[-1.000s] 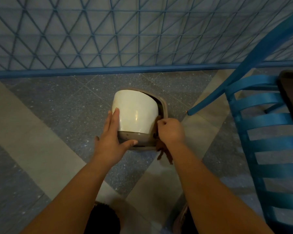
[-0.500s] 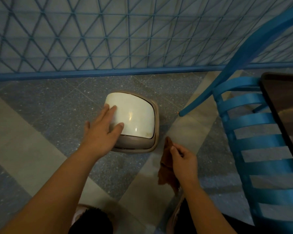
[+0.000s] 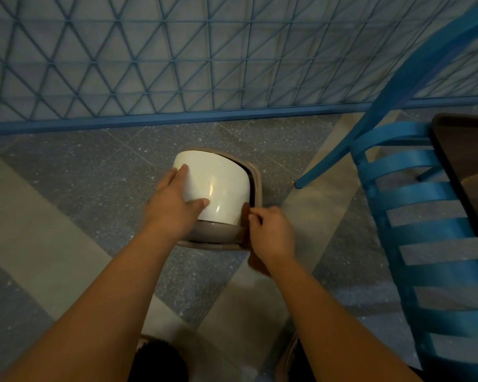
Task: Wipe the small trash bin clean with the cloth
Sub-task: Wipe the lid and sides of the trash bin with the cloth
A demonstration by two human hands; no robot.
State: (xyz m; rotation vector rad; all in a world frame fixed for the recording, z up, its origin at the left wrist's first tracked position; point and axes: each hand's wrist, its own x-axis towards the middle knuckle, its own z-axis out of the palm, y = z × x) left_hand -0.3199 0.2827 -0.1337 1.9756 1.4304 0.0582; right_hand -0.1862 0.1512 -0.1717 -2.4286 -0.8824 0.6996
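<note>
The small trash bin (image 3: 221, 186) is cream white with a taupe rim, and it rests upside down and tilted on the floor, base toward me. My left hand (image 3: 174, 202) lies flat on its left side and steadies it. My right hand (image 3: 271, 232) is closed on a dark brown cloth (image 3: 255, 264) and presses it against the bin's lower right edge near the rim. Most of the cloth is hidden under that hand; a bit hangs below the wrist.
A blue slatted chair (image 3: 414, 194) stands close on the right, one leg ending just right of the bin. A dark table edge (image 3: 464, 166) is at far right. A blue lattice fence (image 3: 204, 64) runs behind. Speckled floor tiles (image 3: 80, 175) lie to the left.
My right hand, which had pulled back toward me with the cloth, has returned to the bin's right edge. The bin has tipped up again under my left hand.
</note>
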